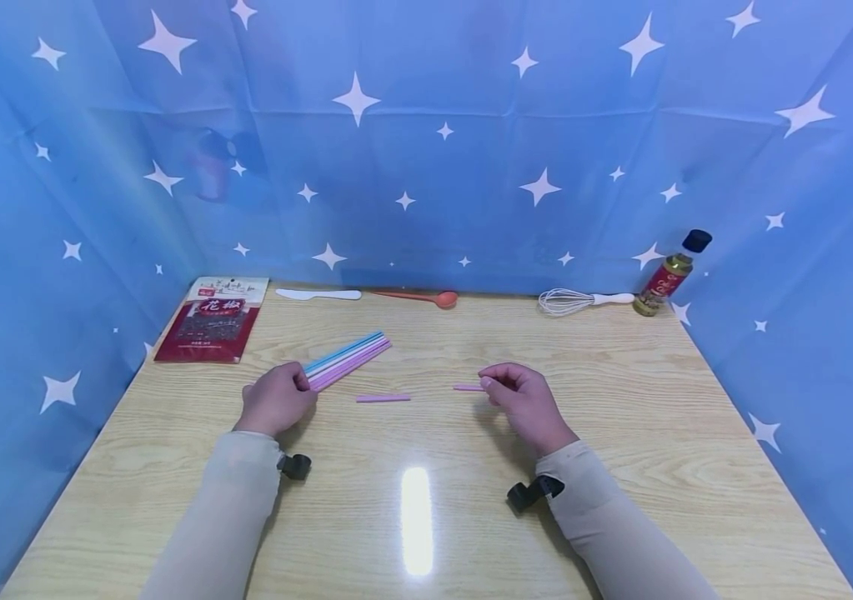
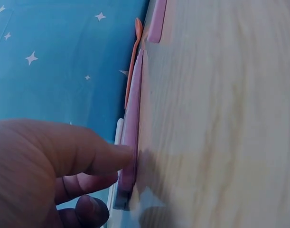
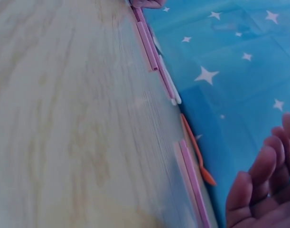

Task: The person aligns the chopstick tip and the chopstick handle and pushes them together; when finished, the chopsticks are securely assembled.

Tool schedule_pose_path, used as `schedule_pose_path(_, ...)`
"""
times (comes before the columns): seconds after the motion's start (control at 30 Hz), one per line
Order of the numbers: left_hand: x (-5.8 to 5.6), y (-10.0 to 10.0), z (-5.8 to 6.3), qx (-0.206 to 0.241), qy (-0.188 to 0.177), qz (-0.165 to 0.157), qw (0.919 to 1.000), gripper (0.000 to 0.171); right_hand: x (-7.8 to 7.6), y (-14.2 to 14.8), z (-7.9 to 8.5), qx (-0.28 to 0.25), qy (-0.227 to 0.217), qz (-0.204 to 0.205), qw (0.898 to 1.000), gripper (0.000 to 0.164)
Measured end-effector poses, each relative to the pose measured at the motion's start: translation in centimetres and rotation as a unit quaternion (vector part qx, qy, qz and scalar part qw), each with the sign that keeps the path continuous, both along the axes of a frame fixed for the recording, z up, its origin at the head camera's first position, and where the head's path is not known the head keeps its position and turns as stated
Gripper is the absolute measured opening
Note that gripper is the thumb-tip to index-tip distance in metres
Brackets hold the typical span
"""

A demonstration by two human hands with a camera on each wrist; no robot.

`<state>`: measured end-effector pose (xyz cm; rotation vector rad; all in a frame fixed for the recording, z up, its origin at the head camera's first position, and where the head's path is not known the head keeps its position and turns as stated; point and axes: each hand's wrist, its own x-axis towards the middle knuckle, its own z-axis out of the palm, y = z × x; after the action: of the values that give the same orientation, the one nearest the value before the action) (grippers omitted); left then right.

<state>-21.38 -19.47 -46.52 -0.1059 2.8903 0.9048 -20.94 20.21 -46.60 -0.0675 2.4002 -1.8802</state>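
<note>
My left hand (image 1: 278, 398) is at the near end of a slanting row of slender blue, white and pink sticks (image 1: 349, 360). Its fingers are curled, and a fingertip (image 2: 123, 157) overlaps the pink side of the row in the left wrist view, pinching there. To the right lies a short pink stick (image 1: 383, 398). A second one (image 1: 467, 387) points in under my right hand (image 1: 522, 404), whose thumb and forefinger tips come close at it. In the right wrist view the loosely bent fingers (image 3: 239, 192) stand apart from that pink stick (image 3: 194, 185); the thumb is out of frame.
Along the back edge lie a white-handled knife (image 1: 318, 294), an orange-red spoon (image 1: 426, 297) and a whisk (image 1: 584, 301). An oil bottle (image 1: 668, 279) stands at the back right. At the back left is a red spice packet (image 1: 210, 325). A starry blue curtain (image 1: 426, 167) encloses the wooden table (image 1: 621, 375).
</note>
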Motion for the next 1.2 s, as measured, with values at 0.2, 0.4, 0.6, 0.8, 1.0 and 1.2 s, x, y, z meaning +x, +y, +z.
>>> schedule_pose_path(0.2,0.1,1.0,0.0,0.034,0.033,-0.031,0.9984,0.011,0.0,0.3,0.2,0.077,0.001,0.013,0.997,0.024)
schedule_pose_path(0.4,0.8,2.9,0.2,0.047,0.028,-0.128,0.9903,0.024,0.1,0.8,0.3,0.182,-0.010,0.036,0.983,0.027)
schedule_pose_path(0.6,1.3,4.3,0.2,0.019,0.007,-0.188,0.9820,0.036,0.1,1.0,0.2,0.232,-0.020,0.074,0.970,0.040)
schedule_pose_path(0.8,1.5,4.8,0.2,0.015,-0.007,-0.186,0.9823,0.036,0.0,0.9,0.1,0.254,-0.006,0.089,0.963,0.037)
schedule_pose_path(1.0,1.6,4.8,0.1,0.024,-0.012,-0.172,0.9847,0.018,0.1,1.0,0.1,0.258,-0.005,0.081,0.963,0.026)
schedule_pose_path(1.2,1.5,4.9,0.1,0.018,-0.012,-0.170,0.9853,0.010,0.2,1.0,0.4,0.281,-0.020,0.064,0.957,0.018)
